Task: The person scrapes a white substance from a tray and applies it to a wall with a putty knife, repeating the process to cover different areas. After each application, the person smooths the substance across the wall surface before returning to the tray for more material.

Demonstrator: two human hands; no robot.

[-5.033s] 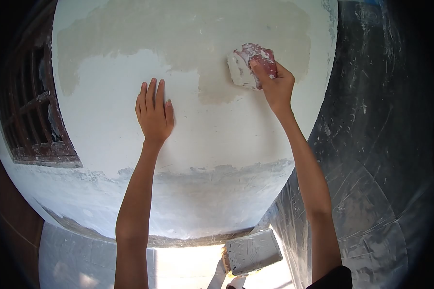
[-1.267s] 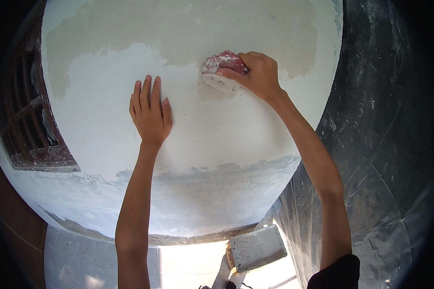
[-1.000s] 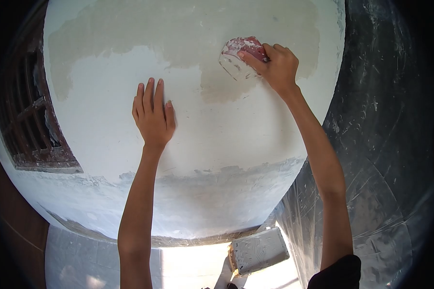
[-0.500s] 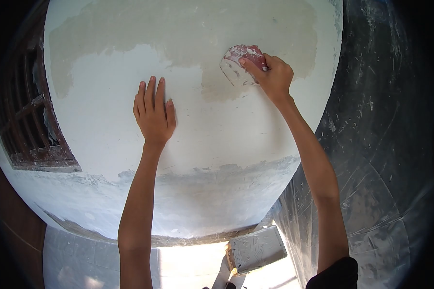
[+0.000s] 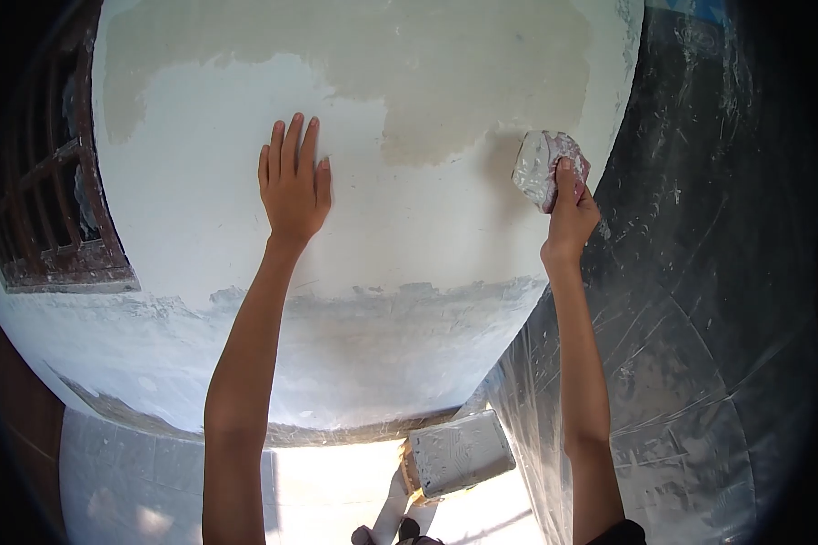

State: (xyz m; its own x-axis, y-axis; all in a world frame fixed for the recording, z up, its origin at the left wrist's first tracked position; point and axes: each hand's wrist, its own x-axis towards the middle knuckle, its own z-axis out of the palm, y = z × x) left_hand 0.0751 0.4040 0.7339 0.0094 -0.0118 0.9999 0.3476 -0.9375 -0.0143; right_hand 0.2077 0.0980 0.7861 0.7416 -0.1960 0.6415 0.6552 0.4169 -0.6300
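My left hand (image 5: 294, 186) lies flat on the white wall (image 5: 409, 227), its fingers stretched upward and a little apart. My right hand (image 5: 573, 204) grips a reddish scraper (image 5: 543, 168) smeared with white paste, thumb on its face. The scraper is near the wall's right side, with a shadow to its left; whether it touches the wall I cannot tell. Above and between the hands, a greenish-beige patch (image 5: 445, 82) spreads over the upper wall, with an uneven lower edge.
A barred brown window (image 5: 54, 200) is at the left. Dark plastic sheeting (image 5: 691, 272) hangs along the right. Below, a paste-covered tray or container lid (image 5: 462, 452) stands on the bright floor beside the wall's base, near the person's feet (image 5: 407, 531).
My right hand has moved right and down with the scraper, which has turned to show its pasted face. My left hand still rests on the wall. The view has shifted slightly.
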